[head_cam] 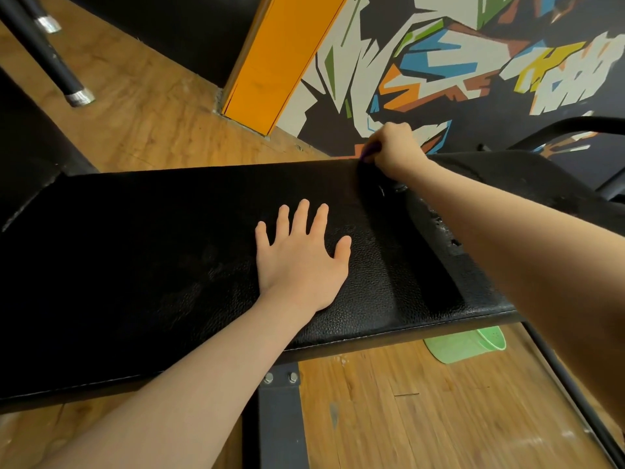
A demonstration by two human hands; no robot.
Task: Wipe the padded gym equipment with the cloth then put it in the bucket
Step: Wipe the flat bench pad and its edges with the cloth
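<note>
Head view — right hand (394, 148) gripping cloth (367, 154) at pad (152, 258) far edge.

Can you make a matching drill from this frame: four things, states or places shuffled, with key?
Things:
1. left hand
2. right hand
3. bucket
4. cloth

States or places:
A. green, on the floor, partly hidden under the padded bench
B. flat on the pad, fingers spread
C. purple, only a sliver showing at the bench's far edge
D. curled round something at the far edge

Pairs: 1-B, 2-D, 3-A, 4-C
</note>
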